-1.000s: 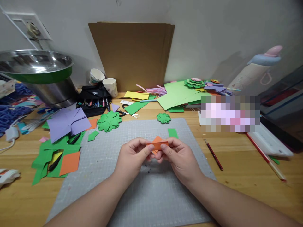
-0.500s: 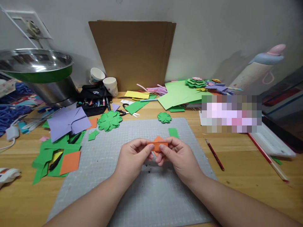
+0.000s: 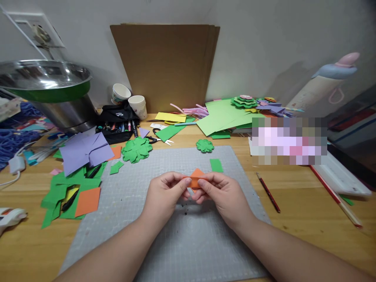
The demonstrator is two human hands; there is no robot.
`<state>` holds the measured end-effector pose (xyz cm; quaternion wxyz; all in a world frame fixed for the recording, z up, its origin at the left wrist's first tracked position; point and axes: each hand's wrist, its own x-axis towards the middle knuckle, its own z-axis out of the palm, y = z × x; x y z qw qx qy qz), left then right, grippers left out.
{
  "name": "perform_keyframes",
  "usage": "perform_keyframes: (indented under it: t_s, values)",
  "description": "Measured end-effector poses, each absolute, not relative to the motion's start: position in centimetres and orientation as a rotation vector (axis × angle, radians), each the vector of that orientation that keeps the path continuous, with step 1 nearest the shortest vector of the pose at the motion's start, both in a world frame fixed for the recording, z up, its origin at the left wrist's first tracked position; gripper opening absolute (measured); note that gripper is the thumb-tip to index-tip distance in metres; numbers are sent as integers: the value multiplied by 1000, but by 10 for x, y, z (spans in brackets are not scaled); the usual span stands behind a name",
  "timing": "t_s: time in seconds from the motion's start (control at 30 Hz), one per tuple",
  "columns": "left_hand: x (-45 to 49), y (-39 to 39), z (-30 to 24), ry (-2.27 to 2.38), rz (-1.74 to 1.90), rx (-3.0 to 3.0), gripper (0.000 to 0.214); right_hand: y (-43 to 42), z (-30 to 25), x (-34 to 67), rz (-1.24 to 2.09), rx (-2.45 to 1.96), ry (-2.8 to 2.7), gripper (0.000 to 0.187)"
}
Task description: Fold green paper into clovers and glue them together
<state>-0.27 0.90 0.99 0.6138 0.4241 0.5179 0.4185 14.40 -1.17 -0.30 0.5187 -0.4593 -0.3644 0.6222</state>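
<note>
Between my two hands is a small folded piece of orange paper point(image 3: 196, 180), held up over the grey cutting mat point(image 3: 182, 250). My left hand point(image 3: 168, 192) pinches its left edge between thumb and fingers. On the other side, my right hand point(image 3: 221, 192) grips the right edge in the same way. Fingers hide parts of the fold. Beyond them on the mat lie a green paper rectangle point(image 3: 216, 165), a small green paper flower point(image 3: 205, 145) and a larger layered green flower point(image 3: 136, 149).
Paper scraps, an orange square point(image 3: 87, 201) and purple paper point(image 3: 85, 150) lie left. Scissors point(image 3: 161, 140), paper cups point(image 3: 137, 106) and a black pencil case point(image 3: 117, 119) stand behind. A pencil point(image 3: 268, 192) lies right. Far left is a metal bowl point(image 3: 44, 84).
The orange paper's front fold has changed shape slightly, and a pale bit shows below it. Both hands stay almost in place, still gripping the paper. The view shifts a little.
</note>
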Motion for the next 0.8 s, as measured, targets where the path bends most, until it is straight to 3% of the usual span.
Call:
perform_keyframes:
  t_s: [0.8]
  values:
    - [-5, 9, 9, 1107, 945, 933, 25, -11, -5, 148, 1504, -1070, -896, 21]
